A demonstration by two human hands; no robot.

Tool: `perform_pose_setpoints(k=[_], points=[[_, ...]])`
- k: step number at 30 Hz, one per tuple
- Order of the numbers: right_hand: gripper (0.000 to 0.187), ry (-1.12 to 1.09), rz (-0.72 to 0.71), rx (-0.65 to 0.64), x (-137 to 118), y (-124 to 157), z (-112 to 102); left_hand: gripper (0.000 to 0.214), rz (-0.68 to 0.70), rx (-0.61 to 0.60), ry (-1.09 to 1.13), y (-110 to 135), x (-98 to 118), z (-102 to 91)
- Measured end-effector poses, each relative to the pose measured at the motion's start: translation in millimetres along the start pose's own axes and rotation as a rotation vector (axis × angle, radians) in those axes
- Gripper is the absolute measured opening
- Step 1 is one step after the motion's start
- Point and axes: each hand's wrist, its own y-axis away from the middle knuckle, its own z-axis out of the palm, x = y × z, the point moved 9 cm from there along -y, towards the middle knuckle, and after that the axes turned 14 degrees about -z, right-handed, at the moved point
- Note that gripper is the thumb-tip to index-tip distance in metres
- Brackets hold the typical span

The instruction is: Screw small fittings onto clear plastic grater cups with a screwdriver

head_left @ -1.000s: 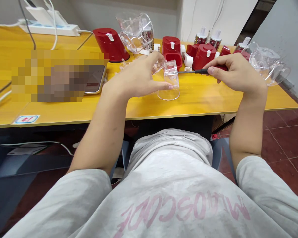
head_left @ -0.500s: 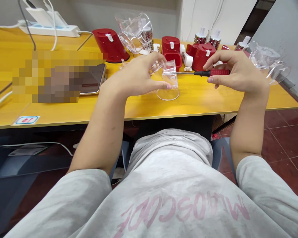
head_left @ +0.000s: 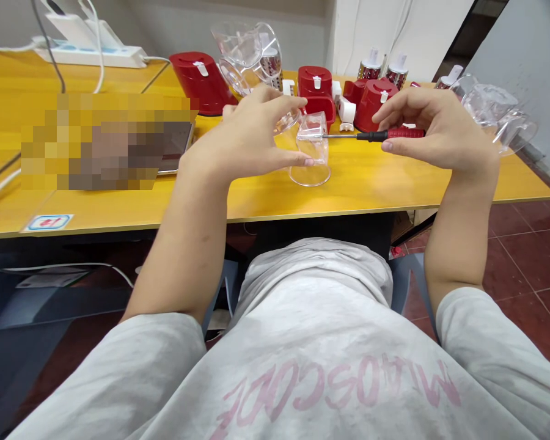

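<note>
My left hand [head_left: 250, 137] is closed round a clear plastic housing [head_left: 312, 153] that rests on the yellow table [head_left: 119, 201], thumb on its near side. My right hand [head_left: 433, 131] grips a red-handled screwdriver [head_left: 385, 134] held level. Its thin shaft points left and its tip touches the top of the clear housing.
Red plastic bases [head_left: 201, 79] and caps [head_left: 376, 101], more clear housings [head_left: 247, 52] and metal drums [head_left: 370, 68] stand along the table's back. A phone [head_left: 176, 146] lies to the left beside a blurred patch. A power strip [head_left: 91, 52] sits at the far left.
My right hand's fingers have loosened and shifted along the screwdriver handle, showing more of the red grip. My left hand lifted slightly on the clear housing, which stays in place.
</note>
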Motion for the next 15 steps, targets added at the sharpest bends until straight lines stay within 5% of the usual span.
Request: perform_pose_setpoints(k=[3, 7, 10, 15], points=[[0.036, 0.023, 0.002, -0.012, 0, -1, 1, 0.105, 0.141, 0.029, 0.057, 6, 24, -1.6], [0.035, 0.044, -0.002, -0.03, -2, 0, 3, 0.052, 0.301, 0.1, 0.13, 14, 57, 0.3], [0.034, 0.056, -0.016, -0.055, -7, 0, 4, 0.022, 0.311, 0.134, 0.143, 16, 68, 3.1], [0.032, 0.088, -0.028, -0.071, -15, 2, 5, 0.009, 0.297, 0.145, 0.175, 18, 73, 4.7]])
